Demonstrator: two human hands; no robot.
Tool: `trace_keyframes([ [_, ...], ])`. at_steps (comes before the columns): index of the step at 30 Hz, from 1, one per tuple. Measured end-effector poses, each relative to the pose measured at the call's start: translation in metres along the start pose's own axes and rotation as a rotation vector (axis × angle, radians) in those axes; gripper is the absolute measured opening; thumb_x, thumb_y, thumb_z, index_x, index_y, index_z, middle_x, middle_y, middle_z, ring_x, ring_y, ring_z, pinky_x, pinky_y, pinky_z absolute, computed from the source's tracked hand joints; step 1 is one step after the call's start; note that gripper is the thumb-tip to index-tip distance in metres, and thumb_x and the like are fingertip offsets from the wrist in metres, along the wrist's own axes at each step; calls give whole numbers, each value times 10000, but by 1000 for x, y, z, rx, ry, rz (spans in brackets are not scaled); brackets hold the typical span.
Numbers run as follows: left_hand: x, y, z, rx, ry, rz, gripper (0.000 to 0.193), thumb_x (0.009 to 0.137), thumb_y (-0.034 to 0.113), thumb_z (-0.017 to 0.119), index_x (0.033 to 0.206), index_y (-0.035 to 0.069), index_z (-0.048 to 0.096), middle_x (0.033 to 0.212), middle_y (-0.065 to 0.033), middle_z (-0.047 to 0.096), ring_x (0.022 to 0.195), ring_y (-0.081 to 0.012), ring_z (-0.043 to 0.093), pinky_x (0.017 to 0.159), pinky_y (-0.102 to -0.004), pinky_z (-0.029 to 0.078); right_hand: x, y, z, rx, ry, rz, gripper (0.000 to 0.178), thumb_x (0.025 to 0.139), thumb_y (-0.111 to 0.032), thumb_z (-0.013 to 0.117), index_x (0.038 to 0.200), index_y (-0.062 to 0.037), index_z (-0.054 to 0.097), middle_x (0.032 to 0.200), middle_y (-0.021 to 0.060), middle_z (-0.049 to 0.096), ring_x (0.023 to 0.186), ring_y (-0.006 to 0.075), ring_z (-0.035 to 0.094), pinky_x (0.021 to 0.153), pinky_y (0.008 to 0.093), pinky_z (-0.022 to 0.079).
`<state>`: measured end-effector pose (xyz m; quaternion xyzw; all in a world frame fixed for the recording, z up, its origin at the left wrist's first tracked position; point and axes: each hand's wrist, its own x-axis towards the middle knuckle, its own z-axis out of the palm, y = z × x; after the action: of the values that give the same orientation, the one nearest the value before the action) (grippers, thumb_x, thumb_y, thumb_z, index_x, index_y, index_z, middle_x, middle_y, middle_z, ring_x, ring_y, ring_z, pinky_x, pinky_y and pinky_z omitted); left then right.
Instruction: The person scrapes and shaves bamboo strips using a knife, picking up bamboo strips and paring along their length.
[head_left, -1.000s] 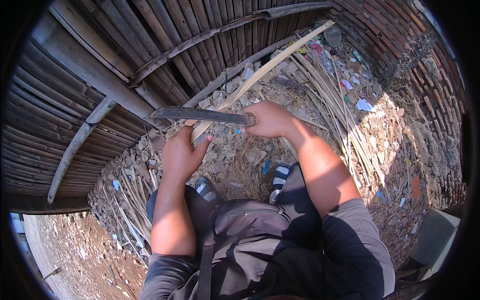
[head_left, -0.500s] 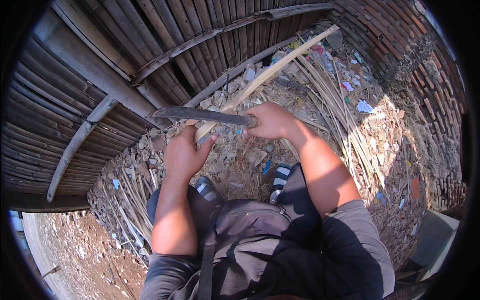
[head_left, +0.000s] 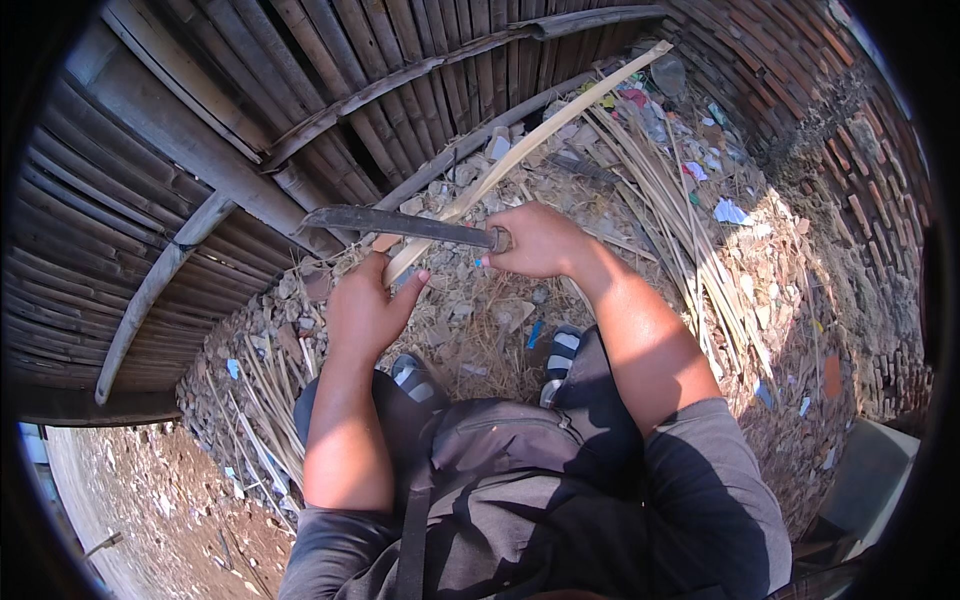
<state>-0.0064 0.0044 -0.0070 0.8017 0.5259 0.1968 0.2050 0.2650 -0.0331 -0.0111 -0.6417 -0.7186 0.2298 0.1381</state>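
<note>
My right hand [head_left: 537, 240] is closed around the handle of a machete [head_left: 400, 225]. Its dark, curved-tip blade points left and lies across a long pale bamboo strip [head_left: 545, 130], close to the strip's near end. That near end is in the grip of my left hand [head_left: 368, 305], whose thumb stretches out beside it. From there the strip slants away to the far right, over the rubble. The blade sits just beyond my left fingers; whether its edge touches the strip I cannot tell.
A bamboo slat wall [head_left: 400, 80] rises ahead and to the left, a brick wall [head_left: 850, 180] to the right. One bundle of split strips [head_left: 690, 250] lies at my right, another bundle [head_left: 265, 400] at my left. Rubble and litter [head_left: 500, 330] cover the ground around my sandalled feet.
The machete has shifted slightly left and its tip is a little higher. The bamboo strip's far end has swung slightly up and left. Both hands keep their grips.
</note>
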Motion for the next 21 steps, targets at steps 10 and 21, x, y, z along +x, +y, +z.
trace_keyframes([
  [10, 2, 13, -4, 32, -10, -61, 550, 830, 523, 793, 1016, 11, 713, 730, -183, 688, 734, -386, 706, 705, -469, 537, -3, 40, -16, 165, 158, 218, 456, 848, -374, 790, 1186, -78, 717, 1030, 205, 745, 1011, 380, 713, 887, 447, 553],
  [21, 1, 14, -4, 64, -45, -9, 537, 853, 541, 762, 991, 25, 700, 749, -180, 706, 760, -403, 718, 703, -500, 554, -1, 15, -4, 133, -28, -19, 435, 794, -405, 834, 1065, -81, 728, 883, 207, 714, 895, 387, 707, 805, 469, 535],
])
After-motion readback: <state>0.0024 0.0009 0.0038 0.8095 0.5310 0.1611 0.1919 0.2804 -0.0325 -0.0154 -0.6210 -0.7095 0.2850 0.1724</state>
